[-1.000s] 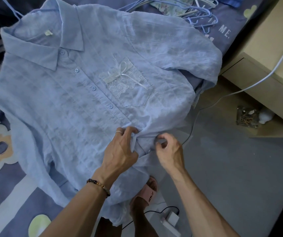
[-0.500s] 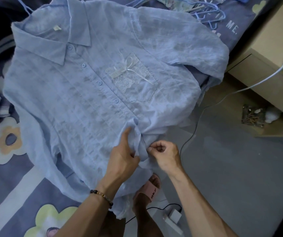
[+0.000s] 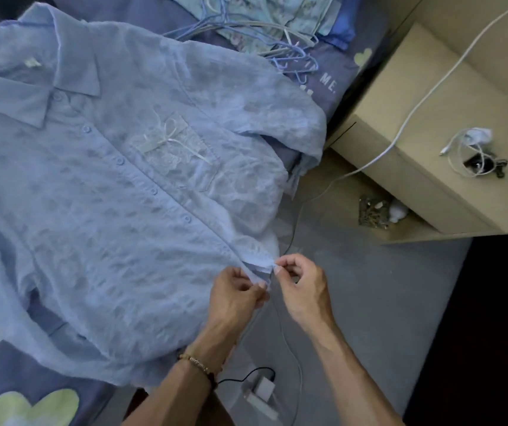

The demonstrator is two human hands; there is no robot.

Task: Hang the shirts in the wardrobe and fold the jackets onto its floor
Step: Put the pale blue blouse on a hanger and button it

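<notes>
Your shirt [image 3: 117, 192] lies face up on the bed [image 3: 25, 382], collar toward the far side, its hem end hanging off the bed edge nearest you. Both of your hands are at the bottom of the shirt's button strip: your left hand [image 3: 235, 292] pinches the lower corner of the strip, fingers curled on the cloth, and your right hand [image 3: 300, 284] pinches the opposite edge just beside it, thumb and forefinger closed on the fabric. It looks as if you are fastening or lining up the last button, though the button itself is hidden by your fingers. The risk is in the cloth: it is thin and loose-woven, so a hard tug at that corner could pull the whole shirt off the bed toward the floor [image 3: 354, 302], or skew the front so it hangs crooked. The lace pocket [image 3: 179, 152] with its ribbon bow sits up the shirt from your hands and could snag if the fabric bunches. The hangers [image 3: 246, 29] lie in a tangle beyond the shirt's far shoulder; lifting one may drag the others with it. A cable [image 3: 289, 342] trails on the floor below the shirt's hem, near your feet, where you could trip on it.
</notes>
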